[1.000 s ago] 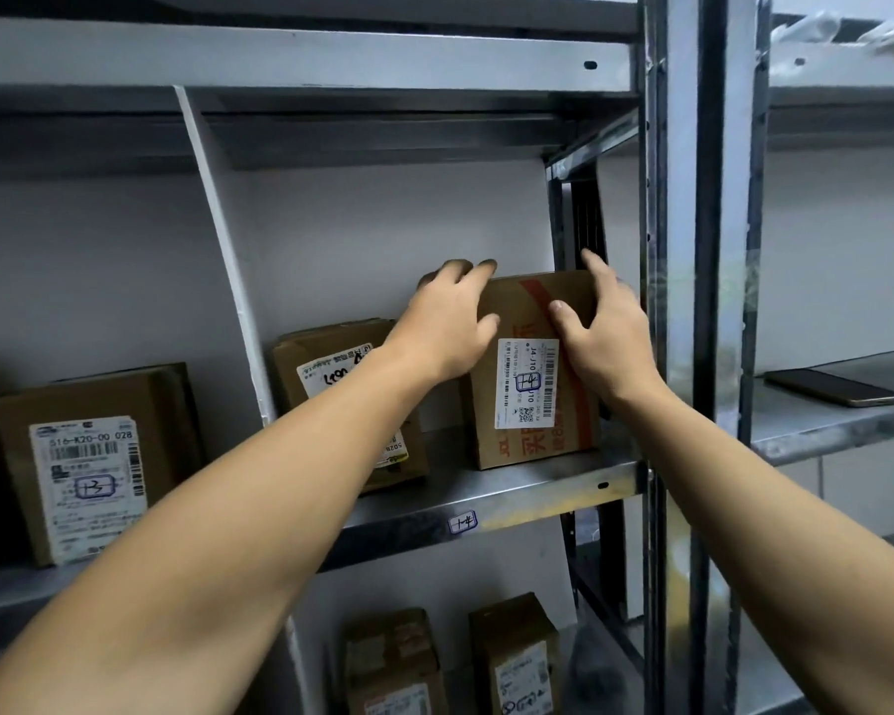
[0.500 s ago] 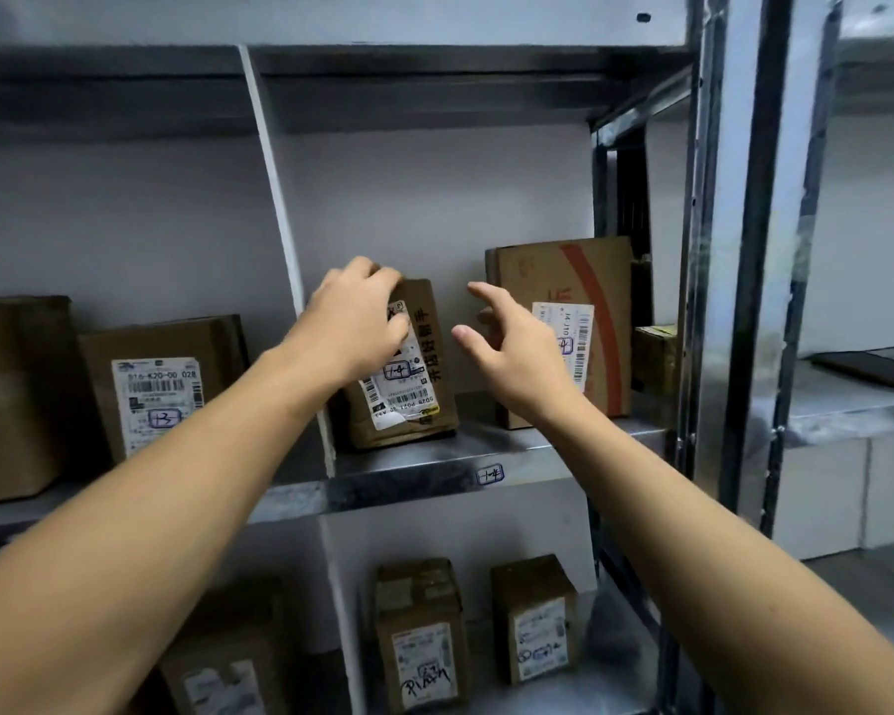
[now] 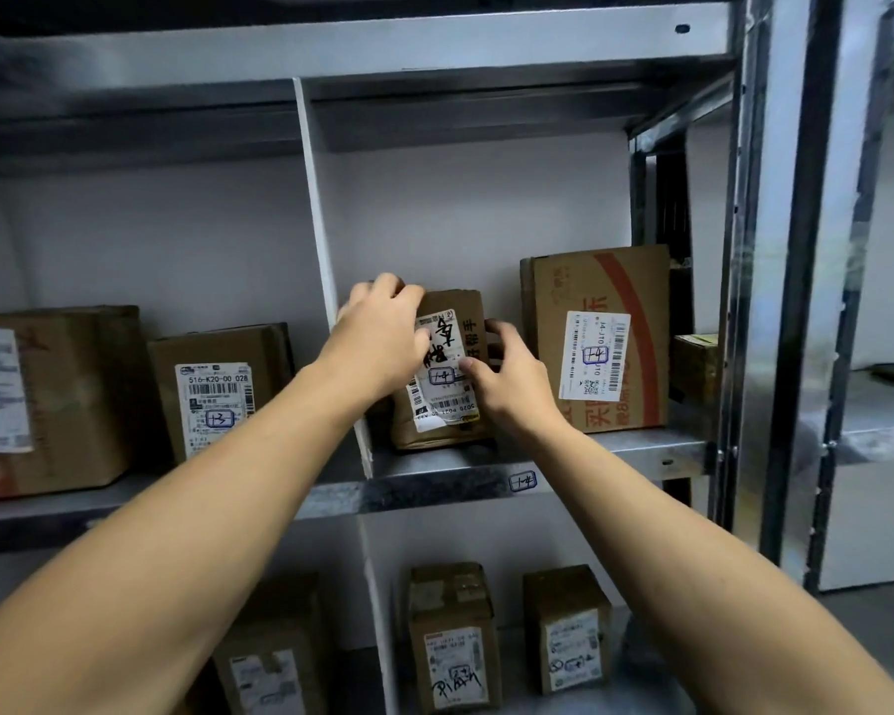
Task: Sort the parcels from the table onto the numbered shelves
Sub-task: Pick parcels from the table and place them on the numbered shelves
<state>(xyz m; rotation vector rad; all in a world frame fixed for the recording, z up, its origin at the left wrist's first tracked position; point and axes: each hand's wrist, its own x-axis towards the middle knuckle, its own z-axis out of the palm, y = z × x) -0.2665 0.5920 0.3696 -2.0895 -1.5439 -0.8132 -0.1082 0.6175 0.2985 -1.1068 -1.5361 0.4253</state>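
You are facing a grey metal shelf [image 3: 641,451] with a white wall behind it. A tag [image 3: 522,481] on its front edge, just below your right fingers, reads 1-4.

The small brown parcel [image 3: 447,405] stands on that shelf, between your two hands. Its label says 1-4 too, so this looks like the right spot. Your left hand [image 3: 378,343] has its fingers curled over the top left corner of the parcel. Your right hand [image 3: 507,384] holds the other side, with the thumb pressed on the label and the fingers bent round the right edge. Both hands grip it.

Here is what could go wrong. The parcel sits near the front edge of the shelf and looks soft and crumpled (the bottom seems a bit squashed). If you let go too fast, it may tip toward you and drop.

The white divider [image 3: 321,260] is just left of your left fingers, so a push that way could jam the parcel against it. The big box [image 3: 605,343] with the red stripe stands just past your right fingers. Your knuckles could bump it and shove it sideways.
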